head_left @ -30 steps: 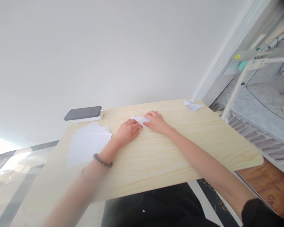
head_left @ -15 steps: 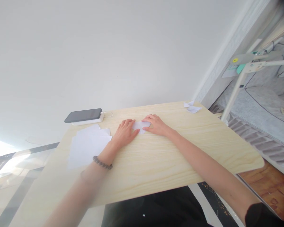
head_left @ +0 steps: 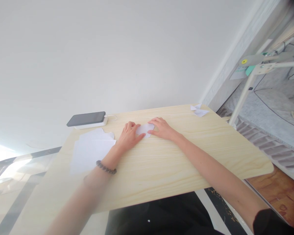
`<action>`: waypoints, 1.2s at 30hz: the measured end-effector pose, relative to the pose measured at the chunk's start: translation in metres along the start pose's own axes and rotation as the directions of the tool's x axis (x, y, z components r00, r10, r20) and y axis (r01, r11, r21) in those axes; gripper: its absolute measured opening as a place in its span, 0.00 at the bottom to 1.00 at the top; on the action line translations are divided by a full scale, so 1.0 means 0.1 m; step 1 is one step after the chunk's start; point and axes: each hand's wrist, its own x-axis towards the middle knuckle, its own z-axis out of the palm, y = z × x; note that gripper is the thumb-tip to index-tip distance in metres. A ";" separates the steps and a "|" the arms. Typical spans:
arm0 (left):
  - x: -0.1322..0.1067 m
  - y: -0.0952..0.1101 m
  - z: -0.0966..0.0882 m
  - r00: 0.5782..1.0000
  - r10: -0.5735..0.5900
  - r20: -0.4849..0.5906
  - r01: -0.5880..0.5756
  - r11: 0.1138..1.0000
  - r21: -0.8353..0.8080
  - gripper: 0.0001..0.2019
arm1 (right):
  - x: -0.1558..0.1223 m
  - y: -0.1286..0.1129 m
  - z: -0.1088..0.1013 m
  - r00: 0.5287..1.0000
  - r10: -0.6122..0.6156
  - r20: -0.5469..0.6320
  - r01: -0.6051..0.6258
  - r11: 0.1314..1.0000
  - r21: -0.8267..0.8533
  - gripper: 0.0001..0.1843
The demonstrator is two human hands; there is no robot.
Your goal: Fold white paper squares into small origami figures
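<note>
A small folded piece of white paper (head_left: pixel 145 130) lies on the pale wooden table (head_left: pixel 161 169) between my two hands. My left hand (head_left: pixel 130 135) grips its left side, with the thumb on the near edge and the fingers curled at the far side. On the right, my right hand (head_left: pixel 162 128) pinches the other side between thumb and fingers. A dark beaded bracelet (head_left: pixel 106 167) circles my left wrist. Beside my left forearm lie several loose white sheets (head_left: pixel 93 151), partly overlapping.
At the table's back left, a black phone (head_left: pixel 86 118) rests on a white block (head_left: pixel 94 124) with a white cable. Folded white paper pieces (head_left: pixel 200 111) sit at the back right corner. A white wall (head_left: pixel 137 58) stands behind, and a white metal frame (head_left: pixel 245 94) is to the right.
My fingers have shifted slightly on the folded paper. More of its surface shows between my hands, and it has moved a little to the left. The other things are where they were.
</note>
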 end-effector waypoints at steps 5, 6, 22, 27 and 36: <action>0.00 0.01 -0.02 1.000 0.013 0.000 -0.013 0.999 -0.034 0.22 | 0.00 0.01 0.00 1.000 -0.021 0.003 0.021 1.000 0.012 0.23; 0.00 0.01 -0.03 1.000 0.020 0.001 -0.020 0.999 -0.040 0.22 | 0.00 0.01 0.01 1.000 -0.023 0.001 0.023 1.000 0.013 0.23; 0.01 0.05 -0.06 0.998 0.030 0.058 -0.029 0.999 -0.024 0.24 | 0.00 0.01 -0.01 1.000 -0.025 0.004 0.025 0.999 0.021 0.25; 0.01 0.03 -0.04 0.998 0.030 0.047 -0.029 0.999 -0.021 0.25 | 0.00 0.01 0.01 1.000 0.012 -0.029 -0.011 1.000 0.015 0.27; 0.01 0.03 -0.03 0.999 0.038 0.018 -0.037 0.999 -0.038 0.24 | 0.00 0.03 0.05 0.986 0.129 -0.108 -0.131 0.991 -0.015 0.29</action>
